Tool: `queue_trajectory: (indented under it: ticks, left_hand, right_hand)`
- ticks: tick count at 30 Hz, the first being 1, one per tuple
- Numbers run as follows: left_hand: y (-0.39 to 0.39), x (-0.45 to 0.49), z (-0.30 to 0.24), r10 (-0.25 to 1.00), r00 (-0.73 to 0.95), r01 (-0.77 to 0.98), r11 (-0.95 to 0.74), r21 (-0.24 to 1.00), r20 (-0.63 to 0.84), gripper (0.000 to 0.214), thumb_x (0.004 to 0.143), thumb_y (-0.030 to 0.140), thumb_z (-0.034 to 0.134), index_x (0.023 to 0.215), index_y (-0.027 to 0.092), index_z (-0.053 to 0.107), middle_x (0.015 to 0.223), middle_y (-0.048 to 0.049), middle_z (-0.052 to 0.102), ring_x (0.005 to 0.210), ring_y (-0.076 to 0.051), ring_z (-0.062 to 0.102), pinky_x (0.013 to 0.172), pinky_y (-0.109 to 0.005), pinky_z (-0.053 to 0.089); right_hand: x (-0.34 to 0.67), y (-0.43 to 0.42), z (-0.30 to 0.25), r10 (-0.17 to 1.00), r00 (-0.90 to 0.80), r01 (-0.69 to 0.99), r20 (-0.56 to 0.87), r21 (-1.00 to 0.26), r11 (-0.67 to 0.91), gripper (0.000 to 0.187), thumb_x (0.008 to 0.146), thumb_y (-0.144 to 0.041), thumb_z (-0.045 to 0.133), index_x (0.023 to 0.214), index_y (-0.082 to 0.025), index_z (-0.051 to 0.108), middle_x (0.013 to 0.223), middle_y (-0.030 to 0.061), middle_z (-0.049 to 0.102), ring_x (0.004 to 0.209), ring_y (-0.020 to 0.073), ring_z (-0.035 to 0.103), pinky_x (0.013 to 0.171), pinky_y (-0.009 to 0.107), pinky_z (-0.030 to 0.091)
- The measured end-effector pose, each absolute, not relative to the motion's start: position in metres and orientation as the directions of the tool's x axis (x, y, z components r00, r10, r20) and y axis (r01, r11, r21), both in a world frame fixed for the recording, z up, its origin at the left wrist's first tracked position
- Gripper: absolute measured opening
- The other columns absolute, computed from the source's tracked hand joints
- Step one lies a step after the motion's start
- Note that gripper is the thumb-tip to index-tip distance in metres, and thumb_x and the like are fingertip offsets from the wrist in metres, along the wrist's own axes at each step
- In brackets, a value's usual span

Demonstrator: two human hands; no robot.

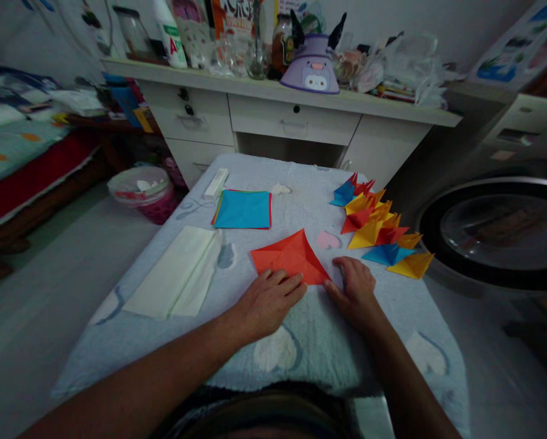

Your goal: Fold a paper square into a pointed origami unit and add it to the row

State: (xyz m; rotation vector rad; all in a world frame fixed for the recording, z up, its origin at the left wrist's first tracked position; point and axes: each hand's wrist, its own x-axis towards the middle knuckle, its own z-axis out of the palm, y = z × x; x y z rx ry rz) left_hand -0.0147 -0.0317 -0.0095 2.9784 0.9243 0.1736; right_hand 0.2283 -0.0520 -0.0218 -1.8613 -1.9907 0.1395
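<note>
An orange-red folded paper point(291, 256) lies flat on a towel-covered table point(300, 341). My left hand point(268, 302) rests on its near edge with fingers stretched flat, pressing the paper down. My right hand point(356, 289) sits at the paper's near right corner, fingers curled, the thumb touching that corner. To the right lies a row of several finished folded pieces point(380, 228) in blue, red, yellow and orange. A stack of flat coloured sheets point(243, 209), blue on top, lies further back on the left.
A pale folded cloth or paper point(179, 271) lies at the table's left. A white tube point(216, 183) and scissors point(195, 207) sit near the stack. A cluttered white desk point(296, 116) stands behind, a pink bin point(140, 192) on the floor, a washing machine door point(497, 231) at right.
</note>
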Motion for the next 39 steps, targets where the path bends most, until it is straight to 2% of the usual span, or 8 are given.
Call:
queue_trajectory:
  ticks: [4,8,12,15,18,27,35,39]
  left_hand:
    - [-0.032,-0.015,-0.009,0.577,0.811,0.576,-0.816,0.040,0.094,0.044,0.093,0.019,0.047,0.137,0.027,0.045,0.143,-0.0022,0.050,0.107,-0.024,0.048,0.086,-0.039,0.037]
    - [-0.031,-0.015,-0.011,0.584,0.805,0.584,-0.811,0.037,0.104,0.046,0.092,0.019,0.049,0.137,0.030,0.045,0.142,-0.0020,0.051,0.108,-0.024,0.049,0.086,-0.038,0.037]
    - [-0.029,-0.012,-0.013,0.589,0.794,0.585,-0.808,0.071,0.150,0.036,0.095,0.033,0.050,0.131,0.028,0.050,0.137,-0.0022,0.054,0.113,-0.024,0.049,0.095,-0.041,0.034]
    - [-0.028,-0.007,-0.014,0.547,0.813,0.535,-0.837,0.114,0.200,0.040,0.093,0.042,0.055,0.127,0.021,0.052,0.134,-0.0047,0.056,0.120,-0.024,0.046,0.105,-0.041,0.030]
    - [-0.030,-0.003,-0.014,0.524,0.829,0.503,-0.851,0.150,0.196,0.046,0.092,0.043,0.057,0.129,0.017,0.051,0.131,-0.0065,0.057,0.120,-0.023,0.047,0.104,-0.038,0.033]
    - [-0.031,-0.004,-0.014,0.575,0.807,0.546,-0.813,0.199,0.134,0.060,0.089,0.056,0.054,0.140,0.025,0.042,0.138,-0.0061,0.050,0.122,-0.028,0.045,0.104,-0.043,0.034]
    - [-0.032,-0.003,-0.011,0.590,0.800,0.567,-0.802,0.186,0.106,0.063,0.089,0.058,0.053,0.142,0.027,0.040,0.137,-0.0071,0.050,0.121,-0.028,0.045,0.102,-0.044,0.034]
    - [-0.033,-0.002,-0.011,0.589,0.800,0.569,-0.805,0.167,0.113,0.062,0.090,0.058,0.051,0.141,0.025,0.041,0.137,-0.0079,0.050,0.121,-0.028,0.044,0.102,-0.044,0.033]
  right_hand:
    - [0.236,-0.056,-0.019,0.967,-0.081,0.882,0.243,-0.434,0.183,0.017,0.083,-0.027,0.055,0.098,-0.023,0.061,0.126,0.0108,0.051,0.118,0.0304,0.045,0.096,0.049,0.035]
    - [0.234,-0.054,-0.021,0.967,-0.083,0.893,0.242,-0.412,0.180,0.012,0.082,-0.024,0.056,0.089,-0.024,0.065,0.124,0.0089,0.053,0.119,0.0309,0.044,0.098,0.052,0.032]
    - [0.231,-0.051,-0.024,0.971,-0.062,0.903,0.231,-0.402,0.153,0.011,0.082,-0.024,0.056,0.086,-0.024,0.066,0.121,0.0084,0.056,0.118,0.0298,0.046,0.099,0.051,0.032]
    - [0.230,-0.050,-0.025,0.974,-0.037,0.910,0.224,-0.394,0.125,0.010,0.082,-0.023,0.057,0.084,-0.024,0.067,0.121,0.0080,0.057,0.117,0.0293,0.047,0.098,0.050,0.032]
    - [0.228,-0.048,-0.025,0.978,-0.024,0.915,0.207,-0.391,0.105,0.009,0.082,-0.023,0.058,0.083,-0.024,0.067,0.120,0.0076,0.058,0.116,0.0291,0.048,0.098,0.050,0.032]
    - [0.221,-0.048,-0.025,0.974,0.037,0.932,0.223,-0.359,0.047,0.010,0.082,-0.023,0.056,0.080,-0.023,0.066,0.118,0.0075,0.060,0.112,0.0286,0.051,0.095,0.049,0.034]
    - [0.218,-0.051,-0.021,0.978,0.003,0.941,0.210,-0.332,0.068,0.014,0.082,-0.036,0.062,0.084,-0.022,0.063,0.122,0.0096,0.057,0.115,0.0306,0.048,0.096,0.051,0.032]
    - [0.217,-0.051,-0.021,0.980,0.018,0.949,0.199,-0.311,0.045,0.014,0.084,-0.036,0.060,0.084,-0.022,0.062,0.122,0.0092,0.057,0.114,0.0301,0.048,0.095,0.050,0.033]
